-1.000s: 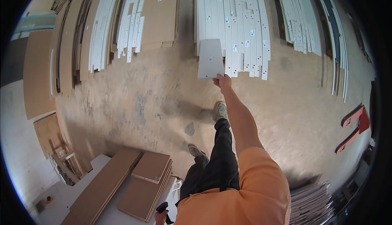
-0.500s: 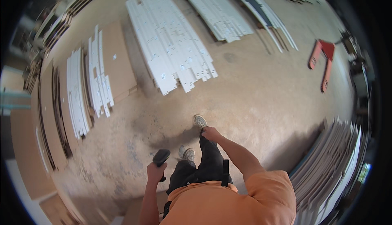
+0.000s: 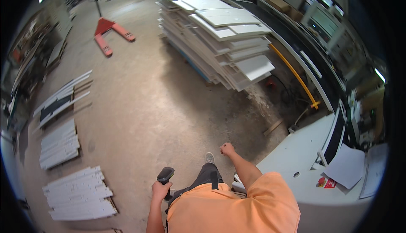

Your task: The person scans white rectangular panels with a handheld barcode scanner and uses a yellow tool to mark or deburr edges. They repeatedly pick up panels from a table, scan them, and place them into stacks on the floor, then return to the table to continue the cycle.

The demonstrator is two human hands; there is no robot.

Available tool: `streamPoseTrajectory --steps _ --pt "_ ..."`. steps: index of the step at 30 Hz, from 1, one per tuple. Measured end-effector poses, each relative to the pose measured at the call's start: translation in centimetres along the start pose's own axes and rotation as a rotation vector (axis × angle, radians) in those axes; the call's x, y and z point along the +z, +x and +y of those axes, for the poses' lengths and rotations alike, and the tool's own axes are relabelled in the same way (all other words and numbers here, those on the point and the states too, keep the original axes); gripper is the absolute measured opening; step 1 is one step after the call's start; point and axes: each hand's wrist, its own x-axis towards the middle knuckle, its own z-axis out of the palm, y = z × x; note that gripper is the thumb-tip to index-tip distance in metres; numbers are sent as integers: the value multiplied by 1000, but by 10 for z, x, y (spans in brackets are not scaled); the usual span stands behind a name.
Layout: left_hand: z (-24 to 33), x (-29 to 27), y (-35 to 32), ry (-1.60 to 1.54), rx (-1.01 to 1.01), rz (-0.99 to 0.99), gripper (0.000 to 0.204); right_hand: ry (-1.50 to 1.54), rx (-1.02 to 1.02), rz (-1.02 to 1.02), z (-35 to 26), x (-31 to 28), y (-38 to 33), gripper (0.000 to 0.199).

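The left hand is wrapped around the grip of a black scanner, beside the person's left hip. The right hand is well apart from it, fingers curled; how tightly they close cannot be told. Near the upper right sits a brown box, its contents impossible to make out. Paper covers part of the white worktop, whose lower edge fades into shadow.

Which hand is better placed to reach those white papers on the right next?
Probably the right hand: it appears empty and is nearer the white papers, while the left hand grips a dark handheld scanner.
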Motion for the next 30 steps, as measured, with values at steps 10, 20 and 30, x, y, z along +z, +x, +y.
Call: streamPoseTrajectory --steps 10,20,30 --pt "308 232 114 244 368 -377 37 -18 466 -210 241 -106 -23 30" --pt "494 394 161 145 366 -979 28 781 303 117 132 -232 144 19" --pt "668 542 245 184 420 -1269 33 113 381 208 160 -300 236 35"
